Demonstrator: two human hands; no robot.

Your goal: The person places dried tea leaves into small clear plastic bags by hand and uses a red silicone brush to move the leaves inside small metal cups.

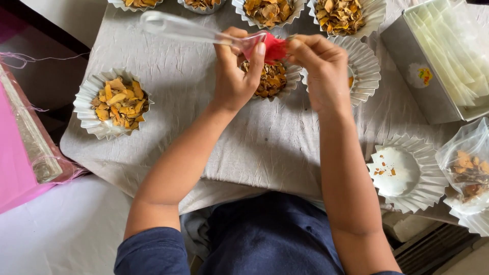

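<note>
Near the far edge of the cloth-covered tabletop point(254, 147), both hands are meeting over a fluted white paper cup of dried orange-brown chips point(272, 79). The left hand point(235, 76) and the right hand point(318, 69) are together pinching a small red piece point(275, 48) at the mouth of a clear plastic bag point(178, 28), which is stretching out toward the left. More fluted cups of the same chips are sitting along the far edge point(338, 15), and another near the left edge point(114, 104). Toward the right edge, a nearly empty fluted cup point(405, 173) is lying beside a filled clear pouch point(468, 170). A grey box of clear bags point(433, 66) is occupying the far right corner. A pink sheet point(15, 163) is lying off the left edge.
</note>
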